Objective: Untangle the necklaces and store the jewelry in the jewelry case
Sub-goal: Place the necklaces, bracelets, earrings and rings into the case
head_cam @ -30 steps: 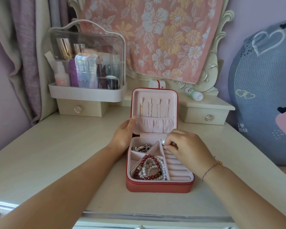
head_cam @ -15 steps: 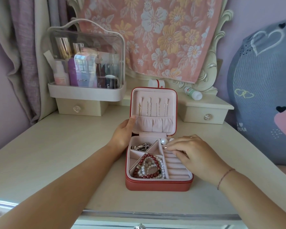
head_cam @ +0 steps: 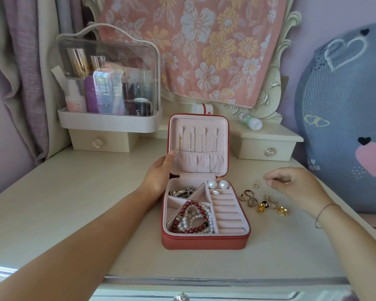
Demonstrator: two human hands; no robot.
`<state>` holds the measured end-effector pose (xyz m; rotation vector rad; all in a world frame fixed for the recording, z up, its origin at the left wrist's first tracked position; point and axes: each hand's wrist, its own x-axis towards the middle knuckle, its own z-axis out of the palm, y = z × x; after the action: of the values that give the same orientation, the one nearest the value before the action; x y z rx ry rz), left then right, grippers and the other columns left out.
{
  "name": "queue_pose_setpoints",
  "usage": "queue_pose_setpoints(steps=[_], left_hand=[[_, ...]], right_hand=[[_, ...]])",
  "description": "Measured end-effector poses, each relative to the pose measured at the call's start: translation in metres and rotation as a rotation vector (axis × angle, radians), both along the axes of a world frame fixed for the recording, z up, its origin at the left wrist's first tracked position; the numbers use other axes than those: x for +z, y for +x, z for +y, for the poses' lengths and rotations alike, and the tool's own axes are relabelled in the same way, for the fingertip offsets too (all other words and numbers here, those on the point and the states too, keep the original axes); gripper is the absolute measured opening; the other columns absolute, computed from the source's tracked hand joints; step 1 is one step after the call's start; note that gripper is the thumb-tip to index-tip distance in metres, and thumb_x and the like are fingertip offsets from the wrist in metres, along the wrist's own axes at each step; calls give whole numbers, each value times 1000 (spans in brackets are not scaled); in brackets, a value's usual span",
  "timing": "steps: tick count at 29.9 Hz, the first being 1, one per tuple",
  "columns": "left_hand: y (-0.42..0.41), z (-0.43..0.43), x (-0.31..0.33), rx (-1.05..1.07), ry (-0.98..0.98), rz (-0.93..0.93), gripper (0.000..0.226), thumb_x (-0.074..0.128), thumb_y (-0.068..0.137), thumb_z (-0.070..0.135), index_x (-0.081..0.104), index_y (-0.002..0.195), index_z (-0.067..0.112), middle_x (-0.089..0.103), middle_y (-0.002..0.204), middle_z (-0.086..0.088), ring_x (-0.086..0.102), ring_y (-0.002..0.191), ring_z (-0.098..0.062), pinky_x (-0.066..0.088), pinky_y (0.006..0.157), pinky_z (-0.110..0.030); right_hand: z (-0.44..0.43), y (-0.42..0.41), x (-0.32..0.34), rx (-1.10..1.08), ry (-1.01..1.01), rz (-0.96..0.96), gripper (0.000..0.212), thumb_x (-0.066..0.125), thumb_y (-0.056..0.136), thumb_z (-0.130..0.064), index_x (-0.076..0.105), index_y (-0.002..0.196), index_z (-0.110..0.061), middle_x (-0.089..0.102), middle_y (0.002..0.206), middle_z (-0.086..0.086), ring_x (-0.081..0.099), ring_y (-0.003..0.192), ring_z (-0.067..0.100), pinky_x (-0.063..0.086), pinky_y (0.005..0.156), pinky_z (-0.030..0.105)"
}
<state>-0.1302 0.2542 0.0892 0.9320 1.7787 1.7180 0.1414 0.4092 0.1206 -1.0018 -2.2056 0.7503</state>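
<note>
Our left hand [head_cam: 159, 174] grips the left edge of the open jewelry case's [head_cam: 204, 241] upright lid. Two pearl earrings [head_cam: 217, 184] sit at the back of its ring rolls, and beaded bracelets [head_cam: 193, 218] fill the front compartment. Our right hand [head_cam: 291, 183] hovers, fingers curled, over loose rings [head_cam: 263, 203] on the table [head_cam: 74, 203]; we cannot tell whether it pinches anything.

Left arm reaches in from lower left, forearm bare; left hand [head_cam: 159, 177] pinches the left edge of the upright jewelry case lid [head_cam: 199, 146], thumb on the inner face, fingers hidden behind. Right arm comes in from lower right, wrist bent. Right hand [head_cam: 295, 183] hovers palm-down, fingers loosely curled, thumb and index tips close together.
</note>
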Motion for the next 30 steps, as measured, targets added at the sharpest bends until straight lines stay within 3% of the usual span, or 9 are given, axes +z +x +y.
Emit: queue_pose_setpoints(steps=[5,12,18,27,30], left_hand=[[2,0,1,2,5,-12,53,40,96,60,65,117,19,73,107,-2,68,103,-21,48,101,-46],[5,-1,4,5,10,-19,48,39,98,53,65,115,17,73,105,-3,69,99,-20,50,98,-42],[4,-2,4,1,6,-5,53,39,96,60,65,118,19,73,108,-2,68,103,-20,48,100,-45],[5,-1,5,6,10,-37,49,39,98,54,64,118,17,73,106,-4,69,99,-20,50,98,-44],[5,-1,5,7,11,-34,49,39,98,55,65,117,17,73,105,-3,69,99,-19,50,99,-44]], right_hand=[[4,3,-11,12,-63,-120,20,73,80,-9,72,76,-28,72,78,-7,67,80,7,46,71,19],[13,-5,-18,-79,-62,-37,19,70,81,-9,72,83,-27,71,85,-5,65,84,12,47,77,24],[13,-23,-14,-34,7,-168,14,71,80,-12,73,86,-25,70,82,-3,63,79,10,41,67,11],[13,-31,-13,-56,89,-263,9,71,83,-20,70,79,-28,69,85,-5,62,83,12,49,79,26],[6,-29,-6,-51,94,-154,7,71,83,-20,73,77,-22,71,81,-6,65,82,12,50,77,25]])
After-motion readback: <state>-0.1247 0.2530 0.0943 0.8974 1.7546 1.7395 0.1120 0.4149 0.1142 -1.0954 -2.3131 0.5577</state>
